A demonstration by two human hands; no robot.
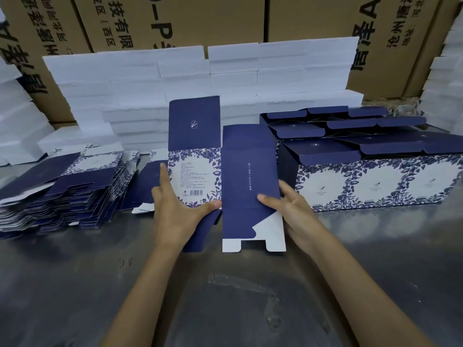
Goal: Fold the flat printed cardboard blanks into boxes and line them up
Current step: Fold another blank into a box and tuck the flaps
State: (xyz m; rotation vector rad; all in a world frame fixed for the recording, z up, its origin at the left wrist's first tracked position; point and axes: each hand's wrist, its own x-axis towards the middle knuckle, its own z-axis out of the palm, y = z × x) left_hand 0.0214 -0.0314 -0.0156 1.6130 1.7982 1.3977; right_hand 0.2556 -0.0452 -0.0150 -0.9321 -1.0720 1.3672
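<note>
Navy blank (pixel 250 181) stands upright between us, left hand (pixel 180 209) pinching its floral panel, right hand (pixel 293 209) gripping its right edge.

Two bare forearms and hands, nothing worn.
The left hand (pixel 175 211) and right hand (pixel 293 211) show no gloves, rings, watch or bracelet; no sleeves reach the forearms; fingers (pixel 164 176) slender, with short nails.
</note>
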